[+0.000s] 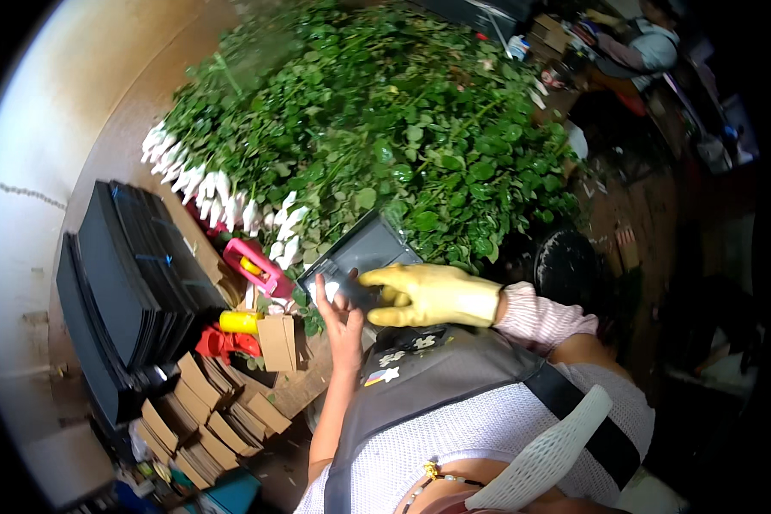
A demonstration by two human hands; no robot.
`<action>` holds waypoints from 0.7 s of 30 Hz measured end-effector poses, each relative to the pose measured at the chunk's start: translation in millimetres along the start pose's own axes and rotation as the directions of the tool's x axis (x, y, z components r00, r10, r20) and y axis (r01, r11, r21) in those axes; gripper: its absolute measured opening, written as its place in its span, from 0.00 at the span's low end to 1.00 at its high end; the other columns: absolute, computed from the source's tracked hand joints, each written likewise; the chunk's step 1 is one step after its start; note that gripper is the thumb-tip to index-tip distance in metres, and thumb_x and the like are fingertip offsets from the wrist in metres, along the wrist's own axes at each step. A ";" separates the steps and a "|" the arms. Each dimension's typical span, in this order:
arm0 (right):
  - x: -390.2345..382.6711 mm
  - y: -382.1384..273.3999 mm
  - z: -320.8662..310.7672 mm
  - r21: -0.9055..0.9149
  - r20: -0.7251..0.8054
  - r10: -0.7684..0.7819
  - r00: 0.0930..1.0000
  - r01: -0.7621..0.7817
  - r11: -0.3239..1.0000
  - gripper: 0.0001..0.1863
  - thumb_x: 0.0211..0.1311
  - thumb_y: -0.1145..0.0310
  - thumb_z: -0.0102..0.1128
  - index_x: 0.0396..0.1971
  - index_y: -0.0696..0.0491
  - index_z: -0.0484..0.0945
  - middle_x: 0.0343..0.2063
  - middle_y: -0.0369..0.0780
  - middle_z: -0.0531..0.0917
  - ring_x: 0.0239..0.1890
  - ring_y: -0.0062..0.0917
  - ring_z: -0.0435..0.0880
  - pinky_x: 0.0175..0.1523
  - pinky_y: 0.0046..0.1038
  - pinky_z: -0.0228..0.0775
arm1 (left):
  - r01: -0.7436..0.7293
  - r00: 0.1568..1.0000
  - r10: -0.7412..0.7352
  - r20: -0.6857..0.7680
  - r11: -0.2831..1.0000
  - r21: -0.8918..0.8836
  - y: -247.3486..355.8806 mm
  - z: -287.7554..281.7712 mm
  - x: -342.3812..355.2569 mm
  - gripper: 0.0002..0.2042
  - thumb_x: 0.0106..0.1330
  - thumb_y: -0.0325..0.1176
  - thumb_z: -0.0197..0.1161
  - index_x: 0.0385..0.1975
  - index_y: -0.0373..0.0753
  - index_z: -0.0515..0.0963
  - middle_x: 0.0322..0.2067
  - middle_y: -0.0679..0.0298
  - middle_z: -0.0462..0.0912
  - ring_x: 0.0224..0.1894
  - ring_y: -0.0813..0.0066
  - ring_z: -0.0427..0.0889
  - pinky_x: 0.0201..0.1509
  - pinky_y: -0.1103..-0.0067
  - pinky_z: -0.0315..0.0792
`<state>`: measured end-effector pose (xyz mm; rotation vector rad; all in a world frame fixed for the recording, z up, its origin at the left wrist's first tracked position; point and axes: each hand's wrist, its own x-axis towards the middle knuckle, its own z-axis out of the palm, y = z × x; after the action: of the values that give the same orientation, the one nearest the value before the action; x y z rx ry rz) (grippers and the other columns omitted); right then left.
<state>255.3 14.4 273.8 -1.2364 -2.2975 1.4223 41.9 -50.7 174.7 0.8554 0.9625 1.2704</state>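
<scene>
My bare left hand point(344, 327) is raised at the near left edge of a shallow dark grey tray-like box point(368, 242). Its fingers are apart, though some are blurred. From the right, my right hand point(433, 295) reaches over the box's near side in a yellow rubber glove, fingers spread and nothing seen between them. The two hands face each other with a small gap. Behind the box spreads a big heap of leafy green stems point(385, 128). White-wrapped flower heads point(210, 193) line its left side.
Left of my hands lie a pink tape dispenser point(261, 269), a yellow roll point(241, 321), and red cloth-like material point(227, 341). A stack of dark folded boxes point(137, 265) stands farther left, with cardboard pieces point(214, 407) nearer me. Another person point(655, 47) is at the far right.
</scene>
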 end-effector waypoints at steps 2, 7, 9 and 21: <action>27.0 12.4 17.7 0.217 -0.122 -0.122 0.985 0.146 0.965 0.30 0.71 0.52 0.60 0.67 0.51 0.70 0.53 0.47 0.82 0.49 0.36 0.86 0.55 0.34 0.78 | -0.073 0.937 0.138 -0.319 0.975 0.209 -9.6 -11.3 -7.6 0.36 0.68 0.30 0.62 0.73 0.41 0.51 0.57 0.53 0.73 0.46 0.72 0.76 0.50 0.75 0.73; 47.4 92.8 28.9 -0.200 -0.530 -0.118 0.840 0.011 0.980 0.26 0.70 0.72 0.56 0.67 0.53 0.69 0.58 0.50 0.79 0.50 0.36 0.86 0.55 0.32 0.80 | 0.237 0.826 0.399 -0.398 0.395 0.887 -63.5 -110.2 -29.4 0.39 0.58 0.31 0.69 0.71 0.35 0.59 0.54 0.50 0.77 0.52 0.56 0.81 0.56 0.67 0.76; 41.1 77.2 15.6 0.015 -0.561 0.059 0.826 -0.062 0.998 0.26 0.71 0.72 0.57 0.68 0.54 0.68 0.57 0.49 0.78 0.48 0.34 0.87 0.55 0.32 0.80 | 0.419 0.871 0.157 -0.466 0.259 0.870 -74.2 -123.7 -29.8 0.45 0.54 0.33 0.74 0.73 0.34 0.58 0.59 0.46 0.75 0.63 0.47 0.75 0.66 0.64 0.70; 6.9 -13.7 11.9 0.145 -0.326 0.077 0.942 -0.031 0.989 0.18 0.72 0.62 0.61 0.58 0.52 0.80 0.37 0.41 0.81 0.38 0.22 0.82 0.46 0.25 0.76 | 0.468 0.717 0.247 -0.652 0.522 0.713 -62.2 -245.2 119.8 0.24 0.73 0.52 0.59 0.30 0.34 0.87 0.27 0.48 0.87 0.31 0.50 0.85 0.43 0.61 0.76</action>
<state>237.0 8.7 276.7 -1.3841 -1.9247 1.2527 -157.5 60.7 12.9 1.0086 2.3917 0.9210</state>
